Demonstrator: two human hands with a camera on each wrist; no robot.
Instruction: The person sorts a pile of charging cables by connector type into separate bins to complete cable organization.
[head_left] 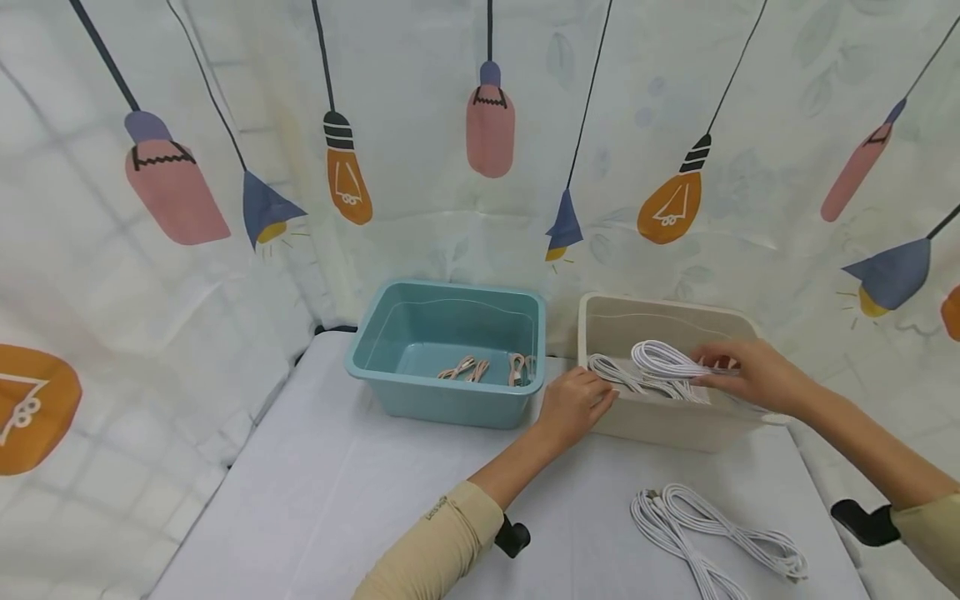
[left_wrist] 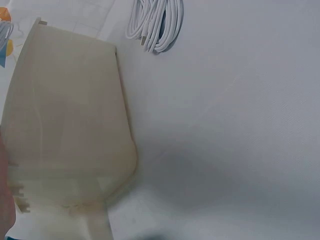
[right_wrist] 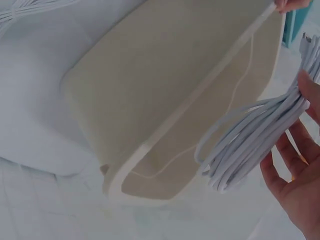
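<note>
My right hand (head_left: 761, 377) pinches a coiled bundle of white cable (head_left: 663, 360) between thumb and fingers, over the beige bin (head_left: 652, 423). In the right wrist view the held cable bundle (right_wrist: 255, 137) hangs beside the bin's rim, its loops pointing down and left. More white cable (head_left: 619, 372) lies inside the bin, partly hidden by the front wall and the held coil. My left hand (head_left: 576, 407) grips the bin's rim at the front left corner. Two coiled white cables (head_left: 693, 525) lie on the table in front of the bin.
A blue-green bin (head_left: 450, 406) stands left of the beige one, with several small pinkish cables (head_left: 459, 367) in it. Both bins are near the back of the white-covered table (head_left: 315, 500), against a patterned curtain (head_left: 420, 167).
</note>
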